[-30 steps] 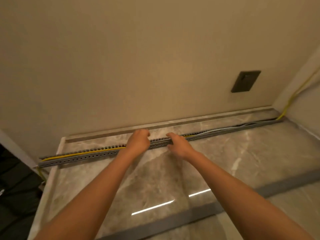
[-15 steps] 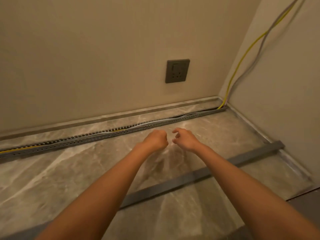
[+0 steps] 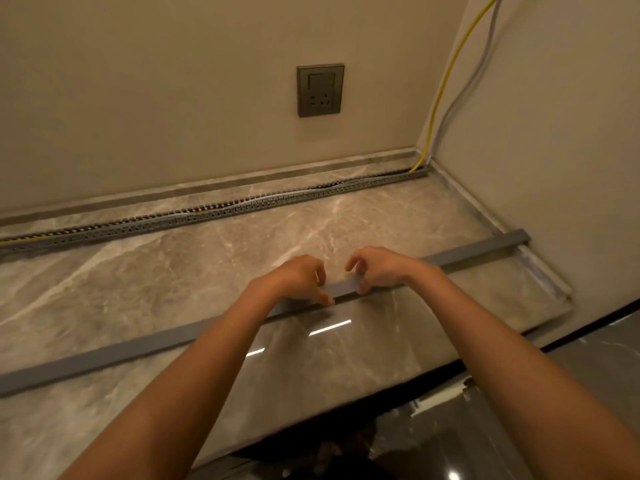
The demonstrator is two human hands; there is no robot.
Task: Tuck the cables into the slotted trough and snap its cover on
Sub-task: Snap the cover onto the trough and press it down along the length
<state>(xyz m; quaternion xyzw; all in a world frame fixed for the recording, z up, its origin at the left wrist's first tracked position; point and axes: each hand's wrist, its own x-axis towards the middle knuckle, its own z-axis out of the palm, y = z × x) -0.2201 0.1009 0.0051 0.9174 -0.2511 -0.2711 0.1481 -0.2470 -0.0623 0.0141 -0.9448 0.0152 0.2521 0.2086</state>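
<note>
Reaching down side by side, your left hand (image 3: 297, 279) and right hand (image 3: 380, 268) curl their fingers over the long grey trough cover (image 3: 138, 344), thumbs at its near edge; whether either grip has closed on it cannot be told. The cover lies flat on the marble ledge (image 3: 346, 362), running out past both wrists. Well beyond your knuckles, the slotted trough (image 3: 221, 213) lies along the wall's foot, with the yellow cable (image 3: 446, 76) and grey cable (image 3: 474, 76) climbing the corner beyond your right hand.

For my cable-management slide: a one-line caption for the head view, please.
Both hands, left hand and right hand, reach the long grey plastic cover strip lying on the marble ledge.
</note>
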